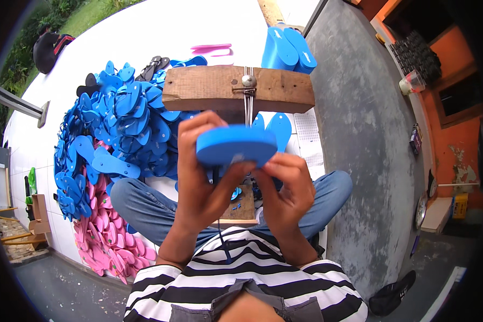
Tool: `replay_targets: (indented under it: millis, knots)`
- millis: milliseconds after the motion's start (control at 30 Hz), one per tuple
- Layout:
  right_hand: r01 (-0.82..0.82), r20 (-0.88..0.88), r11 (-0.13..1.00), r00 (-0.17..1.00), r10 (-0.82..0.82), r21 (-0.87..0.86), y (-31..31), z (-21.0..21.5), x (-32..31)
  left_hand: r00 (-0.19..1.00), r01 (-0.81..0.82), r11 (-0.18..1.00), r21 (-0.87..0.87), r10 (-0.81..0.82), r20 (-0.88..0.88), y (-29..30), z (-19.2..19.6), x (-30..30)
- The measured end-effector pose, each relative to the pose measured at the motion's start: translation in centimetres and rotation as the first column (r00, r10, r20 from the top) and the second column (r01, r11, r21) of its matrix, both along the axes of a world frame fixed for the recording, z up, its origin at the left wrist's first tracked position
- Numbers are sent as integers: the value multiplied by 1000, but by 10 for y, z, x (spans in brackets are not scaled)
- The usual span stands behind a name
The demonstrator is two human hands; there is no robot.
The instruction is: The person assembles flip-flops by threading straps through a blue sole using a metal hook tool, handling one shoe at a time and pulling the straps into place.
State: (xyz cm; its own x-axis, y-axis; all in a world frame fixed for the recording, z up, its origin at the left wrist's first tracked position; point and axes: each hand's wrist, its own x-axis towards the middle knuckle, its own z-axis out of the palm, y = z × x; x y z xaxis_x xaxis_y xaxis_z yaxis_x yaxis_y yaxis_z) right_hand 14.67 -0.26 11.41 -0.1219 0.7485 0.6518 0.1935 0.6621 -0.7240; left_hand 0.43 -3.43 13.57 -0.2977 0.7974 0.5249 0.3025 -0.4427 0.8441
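Observation:
A blue foam sandal sole (236, 145) is held up edge-on in front of me. My left hand (201, 177) wraps around its left end, fingers curled over the top. My right hand (284, 185) pinches the sole's underside near the middle, where a dark strap piece (218, 177) hangs down. Just behind the sole stands a wooden block (284, 88) with a metal bolt and upright metal rods (248, 102). I sit cross-legged in jeans and a striped shirt.
A big heap of blue sandals (123, 123) lies to my left, with pink ones (104, 241) nearer. A stack of blue soles (287, 48) stands behind the block. A small wooden board (241, 206) rests between my legs. Grey concrete floor (359, 134) lies to the right.

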Motion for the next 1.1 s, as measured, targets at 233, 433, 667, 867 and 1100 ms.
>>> replay_targets:
  millis: [233, 433, 667, 867, 1100]
  knots:
    - [8, -65, 958, 997, -28, -285, 66, 0, -31, 667, -545, 822, 167, 546, -508, 57, 24, -4]
    - [-435, -535, 761, 834, 139, -481, 38, -18, -29, 697, -514, 778, 362, 625, -352, 38, -10, -23]
    - [-189, -87, 897, 982, 168, -399, 25, -39, -11, 861, -338, 912, 230, 399, -316, -7, -46, -15]
    - [-498, -197, 418, 789, 582, -760, -25, -87, 11, 850, -53, 991, 122, 109, -516, -45, -77, -32]
    - [-444, -232, 333, 823, 518, -832, -66, -77, 43, 599, 91, 992, -85, -123, -791, -68, -66, -27]
